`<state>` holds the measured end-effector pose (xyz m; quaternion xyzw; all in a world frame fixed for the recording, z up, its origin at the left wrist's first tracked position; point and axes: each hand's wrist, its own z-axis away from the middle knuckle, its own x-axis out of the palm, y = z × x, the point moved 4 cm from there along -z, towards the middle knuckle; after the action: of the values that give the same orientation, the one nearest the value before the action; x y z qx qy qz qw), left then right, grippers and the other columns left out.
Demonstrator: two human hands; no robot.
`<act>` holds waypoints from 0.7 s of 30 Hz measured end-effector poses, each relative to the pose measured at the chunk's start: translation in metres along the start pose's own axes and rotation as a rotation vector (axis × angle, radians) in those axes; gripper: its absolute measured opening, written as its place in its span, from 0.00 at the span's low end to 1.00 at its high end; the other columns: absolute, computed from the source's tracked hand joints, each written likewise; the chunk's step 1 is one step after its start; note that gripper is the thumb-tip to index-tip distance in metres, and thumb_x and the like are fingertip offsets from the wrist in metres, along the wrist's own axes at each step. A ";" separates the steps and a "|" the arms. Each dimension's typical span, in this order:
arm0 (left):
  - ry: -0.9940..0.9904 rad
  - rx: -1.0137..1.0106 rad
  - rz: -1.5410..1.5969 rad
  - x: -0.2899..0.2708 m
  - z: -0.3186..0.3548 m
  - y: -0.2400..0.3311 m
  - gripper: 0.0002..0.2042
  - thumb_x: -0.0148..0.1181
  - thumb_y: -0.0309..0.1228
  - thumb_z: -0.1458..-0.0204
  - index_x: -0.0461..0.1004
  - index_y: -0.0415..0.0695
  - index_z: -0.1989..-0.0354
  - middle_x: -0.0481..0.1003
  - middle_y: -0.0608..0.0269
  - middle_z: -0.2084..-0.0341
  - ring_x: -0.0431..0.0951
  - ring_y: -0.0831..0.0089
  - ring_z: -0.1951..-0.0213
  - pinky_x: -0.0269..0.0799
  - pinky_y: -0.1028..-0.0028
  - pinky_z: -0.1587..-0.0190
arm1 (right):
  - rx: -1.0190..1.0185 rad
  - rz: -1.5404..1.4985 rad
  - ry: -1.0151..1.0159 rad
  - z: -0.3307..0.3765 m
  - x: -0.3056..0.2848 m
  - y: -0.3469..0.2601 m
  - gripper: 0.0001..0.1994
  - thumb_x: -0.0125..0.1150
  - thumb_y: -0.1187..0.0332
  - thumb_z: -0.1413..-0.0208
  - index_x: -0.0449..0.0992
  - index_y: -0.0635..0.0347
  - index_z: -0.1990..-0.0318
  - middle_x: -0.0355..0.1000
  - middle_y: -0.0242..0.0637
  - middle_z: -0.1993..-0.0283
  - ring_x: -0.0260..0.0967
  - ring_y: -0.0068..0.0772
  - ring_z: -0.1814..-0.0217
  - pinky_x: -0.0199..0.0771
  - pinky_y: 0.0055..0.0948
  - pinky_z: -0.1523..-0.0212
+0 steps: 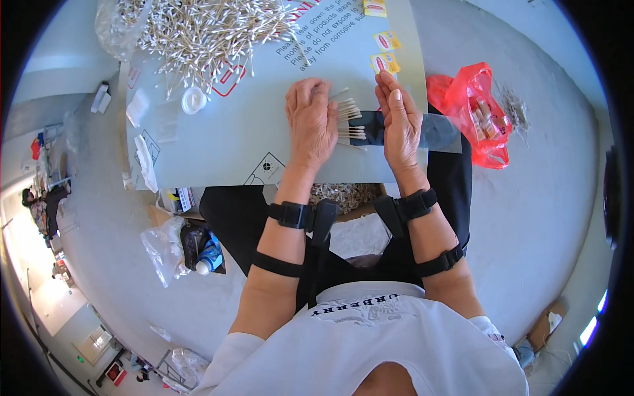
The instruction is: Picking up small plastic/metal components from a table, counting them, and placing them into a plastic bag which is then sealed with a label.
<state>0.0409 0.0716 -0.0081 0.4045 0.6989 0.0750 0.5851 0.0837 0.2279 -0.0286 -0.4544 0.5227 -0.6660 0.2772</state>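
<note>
Legible markings, by location.
Counter [218,148]: slanted lines of dark text [319,43], larger red lettering [305,9] above them, a red square symbol [228,78], and a black-outlined diamond symbol [267,168] near the front edge. Yellow labels [387,41]: red-and-white oval print. White shirt [396,350]: dark chest lettering [360,305], inverted in view.

A red plastic bag [490,155] lies just right of the worktop [218,152]. Off the worktop's near left corner sit a clear plastic bag [162,249] and a blue bottle [212,255]; well right of the worktop stands a cardboard box [544,325].
</note>
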 end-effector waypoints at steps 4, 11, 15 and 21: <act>-0.075 0.038 -0.037 0.005 0.012 0.001 0.16 0.57 0.24 0.50 0.72 0.36 0.52 0.68 0.55 0.48 0.62 0.52 0.40 0.56 0.55 0.36 | -0.010 -0.046 -0.004 0.016 0.003 0.000 0.21 0.45 0.62 0.31 0.67 0.70 0.40 0.66 0.45 0.38 0.61 0.35 0.33 0.59 0.33 0.32; -0.226 -0.004 -0.264 0.012 0.041 0.024 0.35 0.57 0.45 0.46 0.56 0.40 0.33 0.51 0.52 0.31 0.45 0.55 0.28 0.40 0.52 0.30 | -0.016 -0.026 0.080 0.040 -0.001 0.002 0.20 0.45 0.62 0.31 0.69 0.70 0.42 0.66 0.46 0.38 0.62 0.36 0.34 0.59 0.34 0.32; -0.240 -0.009 -0.339 0.014 0.033 0.023 0.41 0.56 0.52 0.46 0.50 0.38 0.31 0.47 0.49 0.29 0.42 0.55 0.27 0.34 0.51 0.29 | -0.053 0.001 0.073 0.039 -0.001 0.001 0.19 0.45 0.62 0.31 0.69 0.69 0.43 0.65 0.46 0.38 0.62 0.36 0.34 0.59 0.34 0.32; -0.218 -0.060 -0.276 0.018 0.051 0.030 0.39 0.56 0.48 0.44 0.52 0.33 0.33 0.49 0.41 0.31 0.42 0.50 0.28 0.36 0.49 0.30 | -0.049 0.026 0.075 0.046 0.005 0.002 0.19 0.45 0.63 0.31 0.69 0.69 0.42 0.63 0.44 0.36 0.61 0.33 0.34 0.59 0.32 0.32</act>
<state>0.1002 0.0846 -0.0193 0.2927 0.6775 -0.0295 0.6742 0.1226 0.2026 -0.0272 -0.4290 0.5549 -0.6657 0.2549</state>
